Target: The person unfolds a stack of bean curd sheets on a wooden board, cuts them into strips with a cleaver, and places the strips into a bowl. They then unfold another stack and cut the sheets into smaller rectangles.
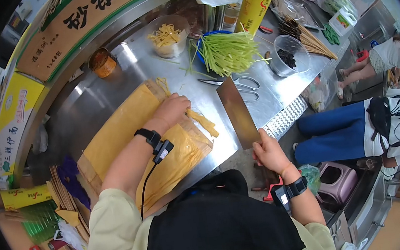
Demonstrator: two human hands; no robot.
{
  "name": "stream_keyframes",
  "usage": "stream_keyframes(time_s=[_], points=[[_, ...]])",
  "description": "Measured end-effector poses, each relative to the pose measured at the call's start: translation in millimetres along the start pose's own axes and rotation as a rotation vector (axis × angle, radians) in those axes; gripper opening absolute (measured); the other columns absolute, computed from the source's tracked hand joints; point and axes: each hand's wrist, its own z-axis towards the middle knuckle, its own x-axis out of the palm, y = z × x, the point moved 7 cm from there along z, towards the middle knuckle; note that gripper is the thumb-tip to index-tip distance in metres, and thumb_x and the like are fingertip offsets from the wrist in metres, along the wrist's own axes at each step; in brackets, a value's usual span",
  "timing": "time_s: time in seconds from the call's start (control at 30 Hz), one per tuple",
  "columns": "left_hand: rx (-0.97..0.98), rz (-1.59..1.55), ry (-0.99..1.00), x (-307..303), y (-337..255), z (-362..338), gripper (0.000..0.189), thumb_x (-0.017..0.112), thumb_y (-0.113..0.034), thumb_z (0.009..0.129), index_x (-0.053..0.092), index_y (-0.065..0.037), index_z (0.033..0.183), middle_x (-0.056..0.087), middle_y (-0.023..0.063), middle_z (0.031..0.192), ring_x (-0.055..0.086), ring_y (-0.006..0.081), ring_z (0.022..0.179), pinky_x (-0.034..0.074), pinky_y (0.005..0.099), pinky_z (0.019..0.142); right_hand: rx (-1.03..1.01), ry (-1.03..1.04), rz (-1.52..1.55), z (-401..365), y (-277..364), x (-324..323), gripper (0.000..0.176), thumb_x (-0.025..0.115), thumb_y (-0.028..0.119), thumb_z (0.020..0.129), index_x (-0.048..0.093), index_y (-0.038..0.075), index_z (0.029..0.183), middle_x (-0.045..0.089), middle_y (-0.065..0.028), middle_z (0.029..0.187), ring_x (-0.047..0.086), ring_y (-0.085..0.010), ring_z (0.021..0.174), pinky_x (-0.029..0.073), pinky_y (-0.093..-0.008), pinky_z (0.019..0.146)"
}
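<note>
At nine o'clock, yellow sheets (116, 122) are spread, and could slip if weakly pressed. At ten, the left hand (171, 110) is laid over them; whether anything is pinched cannot be told. At three, a cleaver (238, 115) is gripped by the right hand (268, 155); the left could be nicked through a careless inward swing.

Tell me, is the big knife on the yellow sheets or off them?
Off: the right hand holds the knife aside, with bare metal table showing between it and the yellow sheets.
</note>
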Motion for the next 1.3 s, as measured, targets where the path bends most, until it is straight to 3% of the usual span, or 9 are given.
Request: stream_keyframes(time_s=[0.2,0.4,0.5,0.6,0.83,0.93,1.03,1.23,1.3], points=[[-0.274,-0.301,-0.31,-42.0,-5.1,-42.0,0.008,0.058,-0.008,0.086,0.058,-0.007,0.095,0.063,0.007,0.09,0.059,0.0224,0.089,0.048,0.0324,0.08,-0.044,0.049,-0.027,9.5,11.9,3.8,0.029,0.048,0.008,0.093,0.04,-0.004,0.118,0.06,-0.01,0.061,0.056,-0.0168,0.044,0.045,-0.0306,0.045],[-0.619,-1.285,-0.702,-27.0,38.7,-124.6,0.018,0.048,-0.016,0.1,0.052,-0.008,0.115,0.055,0.0008,0.09,0.056,0.0101,0.092,0.045,0.0269,0.08,-0.173,0.183,-0.004,32.7,52.4,31.2,0.024,0.048,0.007,0.094,0.039,-0.002,0.115,0.06,-0.0083,0.063,0.053,-0.0114,0.045,0.043,-0.0256,0.044],[-0.74,-1.514,-0.799,-26.9,54.9,-168.5,0.02,0.048,-0.015,0.099,0.054,-0.008,0.118,0.057,-0.0013,0.093,0.055,0.0092,0.091,0.044,0.0261,0.076,-0.198,0.244,-0.006,39.8,67.4,46.2,0.023,0.048,0.006,0.094,0.039,-0.002,0.114,0.06,-0.0082,0.063,0.052,-0.0109,0.045,0.042,-0.0253,0.044],[-0.829,-1.416,-0.835,-25.8,68.0,-199.0,0.022,0.049,-0.016,0.099,0.054,-0.007,0.119,0.056,-0.002,0.091,0.054,0.0104,0.09,0.044,0.0262,0.076,-0.208,0.275,0.013,42.8,76.6,56.1,0.021,0.048,0.006,0.094,0.039,-0.001,0.111,0.06,-0.0078,0.064,0.052,-0.01,0.045,0.042,-0.0251,0.044],[-0.58,-0.268,-0.621,-49.0,41.2,-116.7,0.032,0.062,-0.022,0.089,0.059,-0.01,0.119,0.056,0.0094,0.097,0.053,0.0257,0.095,0.043,0.033,0.088,-0.122,0.239,0.088,41.3,55.0,49.3,0.021,0.049,0.006,0.093,0.04,-0.001,0.11,0.059,-0.0079,0.063,0.053,-0.0125,0.045,0.042,-0.0271,0.044],[-0.672,-0.131,-0.462,-36.5,24.2,-72.0,0.034,0.066,-0.027,0.085,0.059,-0.013,0.115,0.054,0.0111,0.11,0.047,0.031,0.11,0.038,0.0426,0.097,-0.08,0.185,0.127,31.8,40.6,34.9,0.02,0.049,0.006,0.094,0.039,-0.001,0.11,0.058,-0.0064,0.065,0.052,-0.0104,0.046,0.041,-0.0248,0.044],[-0.705,0.01,-0.418,-30.9,31.7,-51.3,0.028,0.063,-0.025,0.085,0.06,-0.014,0.11,0.056,0.0105,0.108,0.05,0.0317,0.107,0.042,0.0426,0.093,-0.022,0.126,0.143,17.5,24.5,19.4,0.019,0.049,0.006,0.096,0.039,0.0,0.111,0.058,-0.0054,0.068,0.051,-0.0082,0.047,0.04,-0.0222,0.043],[-0.607,-0.097,-0.223,-18.7,62.7,-36.2,0.021,0.056,-0.015,0.083,0.059,-0.011,0.104,0.06,0.0105,0.105,0.058,0.0339,0.1,0.047,0.042,0.083,0.048,0.068,0.156,-4.3,-5.0,-5.8,0.02,0.049,0.005,0.096,0.041,-0.001,0.113,0.059,-0.0058,0.066,0.053,-0.009,0.047,0.041,-0.0232,0.042],[-0.487,-0.302,-0.333,-21.4,75.7,-33.5,0.021,0.055,-0.013,0.085,0.058,-0.01,0.105,0.061,0.0091,0.102,0.059,0.0292,0.097,0.047,0.039,0.084,0.042,0.055,0.152,-8.3,-8.4,-16.0,0.018,0.049,0.004,0.095,0.042,-0.001,0.111,0.059,-0.0061,0.066,0.054,-0.0094,0.047,0.042,-0.0236,0.042]])
